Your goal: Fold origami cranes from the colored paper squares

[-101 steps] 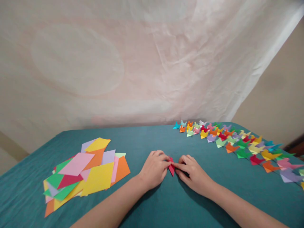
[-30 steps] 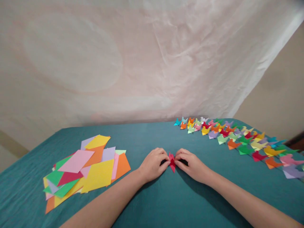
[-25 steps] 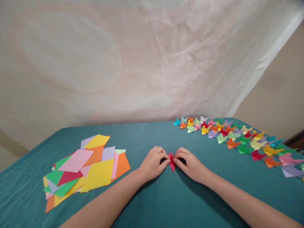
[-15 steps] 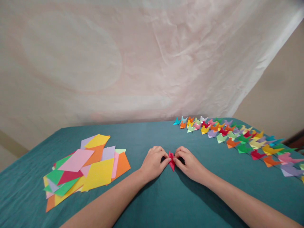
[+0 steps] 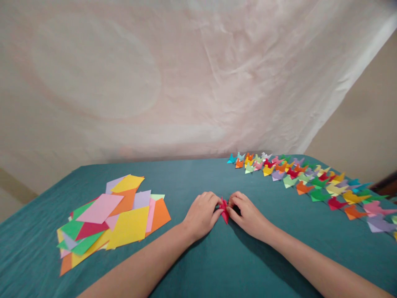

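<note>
A small folded piece of red paper (image 5: 225, 211), narrow and pointed at both ends, is held between my two hands just above the table. My left hand (image 5: 203, 213) pinches its left side between thumb and fingers. From the right, my right hand (image 5: 245, 212) grips the other side with thumb and fingertips. The fingertips hide parts of the paper's folds.
On the left lies a loose pile of coloured paper sheets (image 5: 128, 227). Several rows of folded paper birds (image 5: 304, 187) stand along the right side of the teal-covered table (image 5: 186, 176). A pale hanging cloth (image 5: 186, 82) rises behind the table.
The fingers have shifted slightly on the red paper, and its upper part looks a little more spread. Both hands stay in nearly the same place.
</note>
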The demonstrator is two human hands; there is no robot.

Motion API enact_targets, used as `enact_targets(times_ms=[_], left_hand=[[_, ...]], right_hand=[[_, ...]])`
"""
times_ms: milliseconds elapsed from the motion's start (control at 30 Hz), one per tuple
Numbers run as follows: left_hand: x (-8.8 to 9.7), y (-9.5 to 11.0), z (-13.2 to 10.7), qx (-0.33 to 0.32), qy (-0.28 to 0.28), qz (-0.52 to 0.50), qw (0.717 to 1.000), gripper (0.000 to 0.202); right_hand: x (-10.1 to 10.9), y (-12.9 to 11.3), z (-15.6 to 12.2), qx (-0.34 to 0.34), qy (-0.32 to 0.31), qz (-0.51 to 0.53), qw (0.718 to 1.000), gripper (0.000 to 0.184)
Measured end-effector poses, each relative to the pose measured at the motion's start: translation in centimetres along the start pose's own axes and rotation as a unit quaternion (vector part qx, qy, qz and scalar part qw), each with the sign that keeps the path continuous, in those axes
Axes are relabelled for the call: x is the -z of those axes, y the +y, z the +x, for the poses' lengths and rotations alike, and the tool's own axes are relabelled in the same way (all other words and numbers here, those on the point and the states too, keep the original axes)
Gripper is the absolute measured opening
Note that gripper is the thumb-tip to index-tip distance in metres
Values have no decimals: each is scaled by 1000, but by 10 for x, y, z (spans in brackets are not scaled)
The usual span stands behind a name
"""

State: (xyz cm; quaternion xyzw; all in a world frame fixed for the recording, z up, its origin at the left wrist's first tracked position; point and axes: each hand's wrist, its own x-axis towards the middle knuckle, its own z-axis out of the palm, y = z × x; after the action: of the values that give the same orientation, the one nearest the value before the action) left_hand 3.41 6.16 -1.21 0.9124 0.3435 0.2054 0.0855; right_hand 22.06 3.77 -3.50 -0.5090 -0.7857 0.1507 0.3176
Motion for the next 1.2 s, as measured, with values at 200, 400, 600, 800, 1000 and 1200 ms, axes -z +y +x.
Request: enact_targets(times_ms=[200,400,600,800,1000,1200], left_hand=[[5,10,-9,-94,-1,108,990,18],[-1,14,-13,-120,-6,153,981,21],[0,14,-12,-130,-4,156,979,21],[-1,13,-12,-133,-7,150,980,22],[-4,12,-12,-130,-6,149,980,23],[-3,12,-12,-137,-14,154,978,23]], right_hand=[[-2,2,-1,1,2,-6,1000,12],[-3,5,0,3,3,-3,1000,14],[-3,6,0,8,6,-8,1000,12],[-4,5,-1,5,8,-9,1000,12],[-4,7,-1,0,11,-12,1000,10],[-4,8,-2,3,15,-19,1000,7]])
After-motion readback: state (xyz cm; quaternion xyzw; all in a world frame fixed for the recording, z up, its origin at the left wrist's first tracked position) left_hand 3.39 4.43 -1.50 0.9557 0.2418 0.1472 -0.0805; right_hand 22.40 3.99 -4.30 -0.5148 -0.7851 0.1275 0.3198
